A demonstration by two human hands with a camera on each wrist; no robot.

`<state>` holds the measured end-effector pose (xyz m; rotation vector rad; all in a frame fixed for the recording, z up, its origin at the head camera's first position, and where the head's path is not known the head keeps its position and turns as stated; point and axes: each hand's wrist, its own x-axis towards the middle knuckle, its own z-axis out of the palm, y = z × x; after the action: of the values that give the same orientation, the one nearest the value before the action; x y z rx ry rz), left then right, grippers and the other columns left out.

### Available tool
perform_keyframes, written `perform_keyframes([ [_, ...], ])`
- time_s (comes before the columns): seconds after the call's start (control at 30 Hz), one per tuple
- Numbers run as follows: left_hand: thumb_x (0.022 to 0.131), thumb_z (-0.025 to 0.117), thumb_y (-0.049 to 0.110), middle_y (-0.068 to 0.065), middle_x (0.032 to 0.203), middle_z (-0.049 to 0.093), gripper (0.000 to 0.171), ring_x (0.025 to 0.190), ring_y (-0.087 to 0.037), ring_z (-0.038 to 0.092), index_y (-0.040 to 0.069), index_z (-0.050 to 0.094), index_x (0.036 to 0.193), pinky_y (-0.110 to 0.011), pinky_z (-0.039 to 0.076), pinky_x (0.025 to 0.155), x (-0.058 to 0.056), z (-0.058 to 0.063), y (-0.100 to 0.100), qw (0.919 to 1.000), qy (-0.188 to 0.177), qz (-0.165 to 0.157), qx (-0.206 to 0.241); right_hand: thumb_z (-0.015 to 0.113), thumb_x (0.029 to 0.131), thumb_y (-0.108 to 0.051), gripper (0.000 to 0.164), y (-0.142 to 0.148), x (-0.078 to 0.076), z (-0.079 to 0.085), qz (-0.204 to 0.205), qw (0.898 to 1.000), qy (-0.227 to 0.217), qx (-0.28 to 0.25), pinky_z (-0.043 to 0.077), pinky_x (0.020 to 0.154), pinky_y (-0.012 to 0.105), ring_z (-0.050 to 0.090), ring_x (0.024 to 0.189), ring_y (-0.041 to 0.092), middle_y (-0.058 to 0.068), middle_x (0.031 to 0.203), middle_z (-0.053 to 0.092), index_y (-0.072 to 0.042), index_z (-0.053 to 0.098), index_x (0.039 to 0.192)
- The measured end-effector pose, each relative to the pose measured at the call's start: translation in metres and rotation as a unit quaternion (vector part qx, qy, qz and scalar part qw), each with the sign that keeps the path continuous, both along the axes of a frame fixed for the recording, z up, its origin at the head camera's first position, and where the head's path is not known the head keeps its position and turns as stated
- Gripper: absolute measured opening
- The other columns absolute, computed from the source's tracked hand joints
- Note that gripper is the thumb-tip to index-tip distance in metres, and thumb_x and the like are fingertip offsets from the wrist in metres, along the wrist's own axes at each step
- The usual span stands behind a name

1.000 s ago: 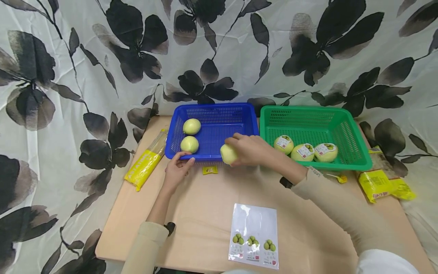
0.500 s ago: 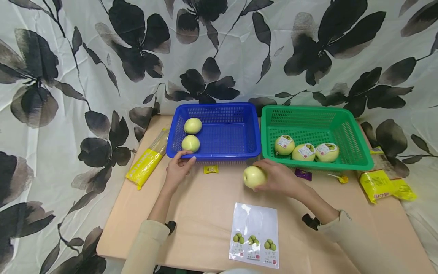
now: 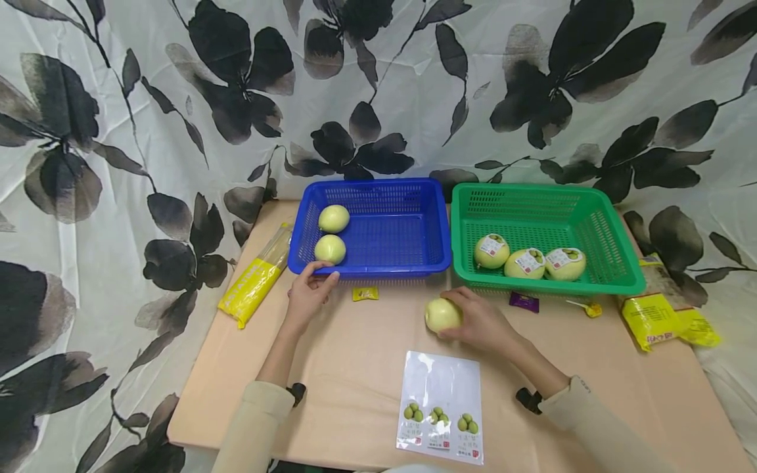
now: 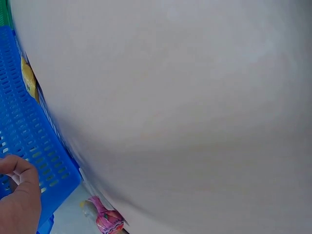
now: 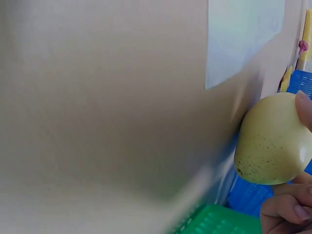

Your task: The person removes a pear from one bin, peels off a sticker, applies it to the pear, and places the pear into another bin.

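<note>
In the head view my right hand [image 3: 481, 323] grips a pale yellow-green pear [image 3: 443, 315] over the table, just in front of the baskets. Brown specks dot this pear [image 5: 273, 146] in the right wrist view, with the thumb on one side and fingers on the other. My left hand [image 3: 309, 295] pinches the front left rim of the blue basket [image 3: 378, 270]. Two pears without stickers, one behind [image 3: 334, 219] and one in front [image 3: 330, 249], lie inside at the left. In the green basket [image 3: 532, 197] sit three stickered pears [image 3: 524, 263].
A clear sheet with pear labels [image 3: 440, 407] lies near the table's front edge. A yellow packet [image 3: 251, 282] is at the left, yellow bags [image 3: 656, 318] at the right. By the baskets lie a yellow sweet [image 3: 365, 293], a purple sweet [image 3: 524, 301] and a lollipop [image 3: 591, 309].
My right hand has brought the pear from the blue basket's front right rim toward me and slightly right, over the table. The left hand stays at the rim.
</note>
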<state>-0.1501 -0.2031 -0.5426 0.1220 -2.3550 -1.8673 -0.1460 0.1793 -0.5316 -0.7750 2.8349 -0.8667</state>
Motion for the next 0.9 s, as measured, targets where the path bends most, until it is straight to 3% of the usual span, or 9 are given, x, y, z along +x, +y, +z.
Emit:
perform_keyframes([
  [0.9,0.097,0.076,0.033,-0.006,0.095,0.062,0.043,0.063,-0.008,0.052,0.01,0.061,0.13,-0.019,0.045,0.055,-0.002,0.004,-0.001,0.9999,-0.003,-0.004,0.014,0.092,0.079,-0.036,0.078,-0.014,0.002,0.005,0.001,1.0,-0.004,0.015,0.058,0.09,0.055,0.067,0.116,0.036,0.014,0.137,0.061,-0.008,0.059,0.144],
])
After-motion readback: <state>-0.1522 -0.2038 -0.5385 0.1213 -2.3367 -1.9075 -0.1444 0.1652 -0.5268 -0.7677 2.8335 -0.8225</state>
